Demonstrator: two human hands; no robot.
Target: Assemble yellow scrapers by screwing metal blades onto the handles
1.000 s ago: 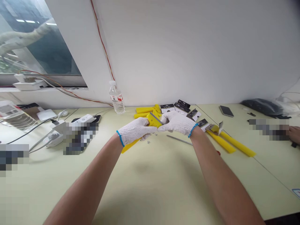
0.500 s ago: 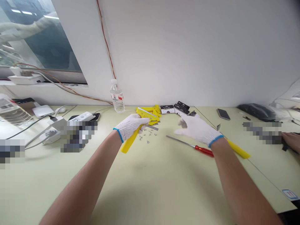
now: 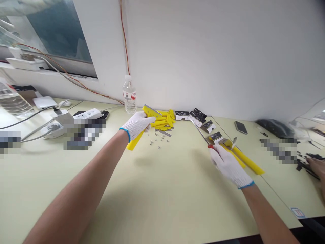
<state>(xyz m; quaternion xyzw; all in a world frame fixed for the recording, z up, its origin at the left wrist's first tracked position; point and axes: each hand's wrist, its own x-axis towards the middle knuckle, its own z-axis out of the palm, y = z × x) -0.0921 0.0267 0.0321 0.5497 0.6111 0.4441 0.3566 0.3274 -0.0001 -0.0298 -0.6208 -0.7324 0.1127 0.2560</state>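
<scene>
My left hand [image 3: 136, 124], in a white glove with a blue cuff, is closed around a yellow scraper [image 3: 151, 113]. The scraper's metal blade edge faces up and away, and its handle end sticks out below the fist. My gloved right hand [image 3: 230, 166] grips a screwdriver [image 3: 210, 146] by its red handle, mostly hidden in the palm. The long shaft points forward and to the left. Just past my left hand lie more yellow scraper parts [image 3: 169, 121], flat metal blades [image 3: 166, 133] and several small screws [image 3: 159, 147]. Yellow scrapers [image 3: 250, 162] rest beside my right hand.
Small black-and-white boxes [image 3: 182, 116] lie along the wall. A water bottle [image 3: 130, 96] stands at the back, left of centre. Power strips [image 3: 87, 115] and cables are at left. A phone [image 3: 240, 127] and another person's hand [image 3: 317, 166] are at right.
My right hand has moved down and right, closed on the screwdriver and lifted it from the table. My left hand keeps the scraper, now turned a little. The view has shifted slightly.
</scene>
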